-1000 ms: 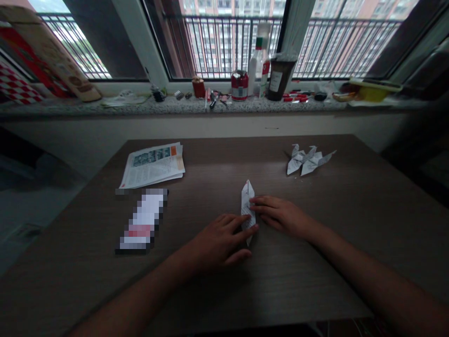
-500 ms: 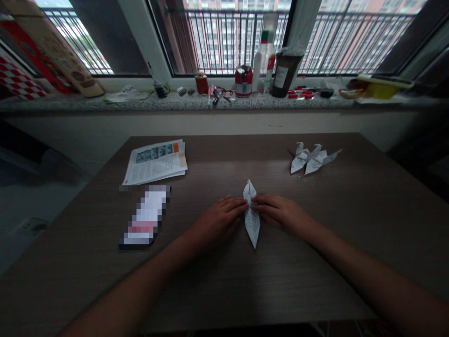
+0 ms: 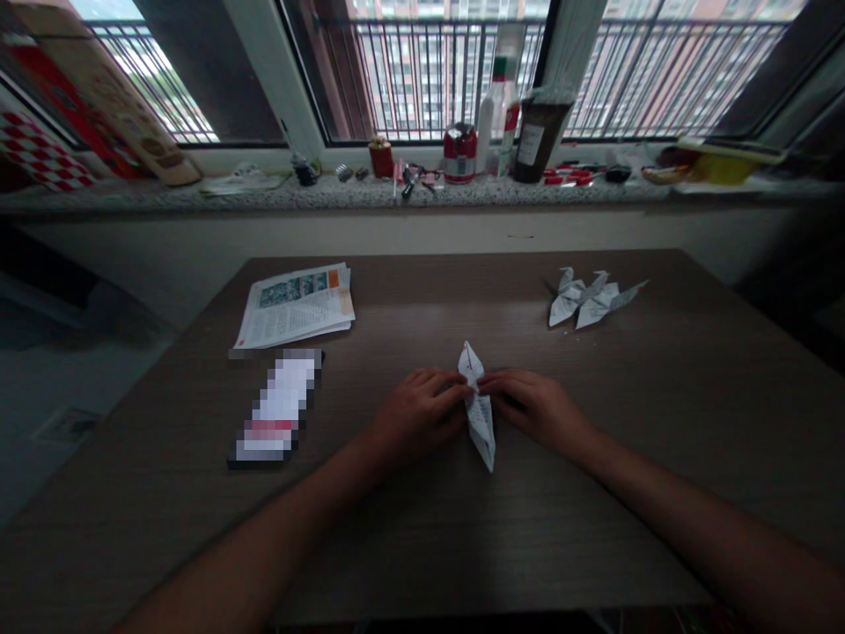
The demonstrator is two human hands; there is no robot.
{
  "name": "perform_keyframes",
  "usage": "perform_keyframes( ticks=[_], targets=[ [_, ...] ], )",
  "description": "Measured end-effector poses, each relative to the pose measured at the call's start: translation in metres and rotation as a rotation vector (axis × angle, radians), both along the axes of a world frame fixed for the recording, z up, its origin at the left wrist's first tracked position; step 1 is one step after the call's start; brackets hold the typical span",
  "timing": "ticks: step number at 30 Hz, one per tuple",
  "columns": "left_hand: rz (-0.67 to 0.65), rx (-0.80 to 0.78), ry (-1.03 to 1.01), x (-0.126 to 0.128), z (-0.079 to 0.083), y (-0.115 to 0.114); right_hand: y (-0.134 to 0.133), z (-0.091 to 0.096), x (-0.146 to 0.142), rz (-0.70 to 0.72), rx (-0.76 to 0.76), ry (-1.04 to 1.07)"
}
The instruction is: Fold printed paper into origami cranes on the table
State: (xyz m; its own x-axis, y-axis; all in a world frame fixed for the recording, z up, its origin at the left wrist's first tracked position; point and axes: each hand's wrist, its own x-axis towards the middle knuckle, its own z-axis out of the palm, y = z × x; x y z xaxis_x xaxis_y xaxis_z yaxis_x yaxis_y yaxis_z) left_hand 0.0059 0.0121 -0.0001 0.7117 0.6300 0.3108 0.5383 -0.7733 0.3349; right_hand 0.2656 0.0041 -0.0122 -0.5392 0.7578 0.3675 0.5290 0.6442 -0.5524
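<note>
A narrow, pointed piece of folded printed paper (image 3: 481, 423) lies on the brown table (image 3: 594, 458), its long axis pointing away from me. My left hand (image 3: 417, 412) pinches its left edge near the middle with curled fingers. From the other side my right hand (image 3: 536, 407) grips the right edge, fingertips almost meeting the left hand's. The paper's lower tip sticks out toward me below both hands and its upper tip shows above them.
Two finished folded paper birds (image 3: 591, 299) sit at the table's far right. A stack of printed sheets (image 3: 297, 304) lies far left, with a blurred phone-like object (image 3: 277, 407) nearer. The windowsill (image 3: 198, 195) holds a red can (image 3: 460, 152), bottles and small items.
My left hand moved from lying over the paper's lower part up to its left edge and now pinches it. The paper has lifted slightly and its lower tip has swung a little right.
</note>
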Motion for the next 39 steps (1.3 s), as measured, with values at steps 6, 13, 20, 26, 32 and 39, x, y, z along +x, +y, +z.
perform_keyframes(
  ticks=[6,13,20,26,32,39],
  targets=[
    [0.03,0.051,0.053,0.004,0.0,0.0,-0.001,-0.001,-0.002,-0.008,-0.025,0.021],
    [0.065,0.057,0.053,0.004,-0.007,0.002,0.001,-0.003,-0.002,0.05,0.033,-0.081],
    [0.111,-0.08,-0.057,0.007,-0.005,0.0,0.003,-0.001,-0.004,0.016,-0.027,-0.016],
    [0.159,-0.151,-0.139,0.011,-0.01,0.003,0.004,0.0,-0.007,-0.008,-0.045,-0.001],
    [0.19,-0.136,-0.137,0.014,-0.009,0.003,0.005,-0.007,-0.009,-0.119,-0.043,0.009],
    [0.257,-0.169,-0.138,0.013,-0.009,0.007,0.005,-0.007,-0.01,-0.136,0.019,0.006]
  ],
)
